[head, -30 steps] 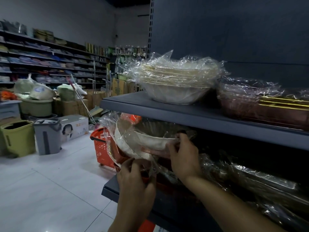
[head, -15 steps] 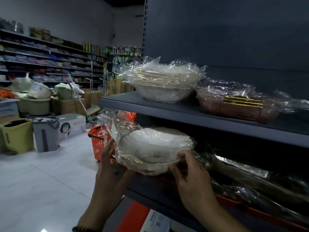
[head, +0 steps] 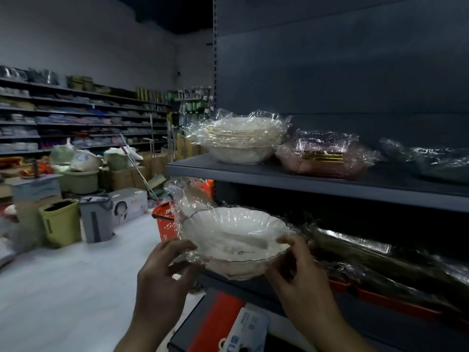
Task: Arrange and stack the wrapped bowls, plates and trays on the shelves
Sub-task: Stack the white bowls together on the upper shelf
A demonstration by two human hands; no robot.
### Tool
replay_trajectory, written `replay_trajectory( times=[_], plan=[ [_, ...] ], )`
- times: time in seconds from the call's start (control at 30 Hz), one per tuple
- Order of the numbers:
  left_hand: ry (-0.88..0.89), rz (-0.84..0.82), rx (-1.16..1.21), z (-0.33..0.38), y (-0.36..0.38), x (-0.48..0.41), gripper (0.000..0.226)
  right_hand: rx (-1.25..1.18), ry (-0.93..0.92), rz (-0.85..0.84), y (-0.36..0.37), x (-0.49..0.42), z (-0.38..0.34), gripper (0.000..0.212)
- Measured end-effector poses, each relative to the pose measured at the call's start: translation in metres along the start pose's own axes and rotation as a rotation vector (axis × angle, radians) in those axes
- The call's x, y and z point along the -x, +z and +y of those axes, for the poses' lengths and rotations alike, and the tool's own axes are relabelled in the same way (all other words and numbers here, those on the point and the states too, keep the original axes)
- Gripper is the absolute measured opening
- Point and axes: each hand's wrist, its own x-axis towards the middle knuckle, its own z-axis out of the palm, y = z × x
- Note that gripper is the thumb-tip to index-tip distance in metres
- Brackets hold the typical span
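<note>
Two hands, the left hand [head: 165, 268] and right hand [head: 297, 270], pinch opposite rims of the wrapped white bowl [head: 233, 240], held at the lower shelf's [head: 253, 288] front edge. Best kept level and lifted clear before nesting onto the upper shelf's bowl stack [head: 243, 138].

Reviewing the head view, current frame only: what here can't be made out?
Head view:
- Bowl pack between left hand and right hand: the bowl count is hidden by wrap glare and fingers.
- Dark pack at the right end of the top shelf: cut by the frame edge and too dim to identify.
- Trays under that shelf: lost in its shadow.
- Box: cut by the bottom edge, print unreadable.
- Far shelves: goods too small and blurred.
</note>
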Motion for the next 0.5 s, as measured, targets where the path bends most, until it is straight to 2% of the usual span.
replay_trajectory(
  times=[0.13, 0.23, 0.3, 0.4, 0.5],
  plan=[
    [0.054, 0.033, -0.004, 0.032, -0.023, 0.003, 0.049, -0.12, 0.049, 0.127, -0.01, 0.006, -0.021, 0.072],
    [0.065, 0.056, 0.005, 0.052, -0.037, 0.006, 0.045, -0.123, 0.011, 0.118, -0.02, 0.007, -0.038, 0.08],
    [0.085, 0.085, -0.002, 0.068, -0.046, 0.006, 0.048, -0.078, -0.09, 0.096, -0.026, 0.008, -0.047, 0.067],
    [0.125, 0.125, 0.006, 0.092, -0.058, 0.003, 0.042, -0.049, -0.212, 0.163, -0.03, 0.008, -0.06, 0.043],
    [0.136, 0.151, 0.037, 0.116, -0.067, -0.005, 0.037, -0.103, -0.282, 0.234, -0.036, 0.002, -0.075, 0.038]
  ],
)
